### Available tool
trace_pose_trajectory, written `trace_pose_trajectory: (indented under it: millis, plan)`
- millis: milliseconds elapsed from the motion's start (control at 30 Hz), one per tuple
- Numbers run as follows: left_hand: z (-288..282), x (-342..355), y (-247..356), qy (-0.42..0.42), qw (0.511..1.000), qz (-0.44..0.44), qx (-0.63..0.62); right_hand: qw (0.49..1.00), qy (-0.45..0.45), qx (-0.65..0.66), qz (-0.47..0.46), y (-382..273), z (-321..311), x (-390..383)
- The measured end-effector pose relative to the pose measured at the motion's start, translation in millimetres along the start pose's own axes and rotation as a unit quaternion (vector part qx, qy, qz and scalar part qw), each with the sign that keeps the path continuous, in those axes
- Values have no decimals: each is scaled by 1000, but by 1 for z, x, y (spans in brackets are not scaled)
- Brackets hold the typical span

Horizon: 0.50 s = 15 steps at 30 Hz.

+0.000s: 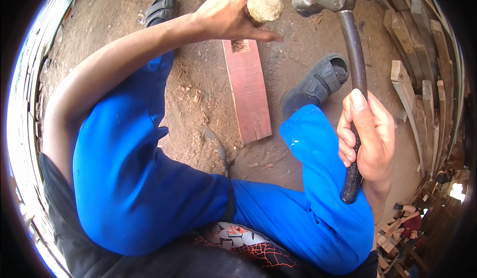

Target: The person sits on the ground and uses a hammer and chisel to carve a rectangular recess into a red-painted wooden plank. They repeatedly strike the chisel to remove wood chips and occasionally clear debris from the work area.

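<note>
My left hand (226,17) is wrapped round an upright wooden tool handle (265,7), which looks like a chisel's; its thumb sticks out to the right. The handle's round, worn top faces me, and any blade below is hidden. Under the hand lies a reddish wooden plank (248,91) on the ground, with a rectangular hole (240,46) cut near its far end. My right hand (368,134) grips a hammer (354,54) low on its dark handle. The steel head is raised at the upper right, apart from the wooden handle.
My sandalled feet rest either side of the plank, the left sandal (162,8) farther off than the right sandal (317,81). Wood chips (191,94) litter the dirt floor. Stacked lumber (417,44) lines the right side. Another person (410,222) is at the lower right.
</note>
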<state>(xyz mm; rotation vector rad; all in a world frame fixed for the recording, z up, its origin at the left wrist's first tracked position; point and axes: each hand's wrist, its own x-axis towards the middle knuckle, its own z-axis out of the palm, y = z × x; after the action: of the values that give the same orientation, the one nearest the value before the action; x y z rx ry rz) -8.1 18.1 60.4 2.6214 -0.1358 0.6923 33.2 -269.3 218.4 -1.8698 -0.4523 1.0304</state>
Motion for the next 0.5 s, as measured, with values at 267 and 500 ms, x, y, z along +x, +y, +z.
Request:
trace_pose_trajectory:
  millis: [267,500]
  plan:
    - [5,7,-6,0,997,61,-41,1000,-7,23,2,5,-4,2]
    - [-18,8,-2,-53,969,-157,-184,999,-3,33,2,6,-4,3]
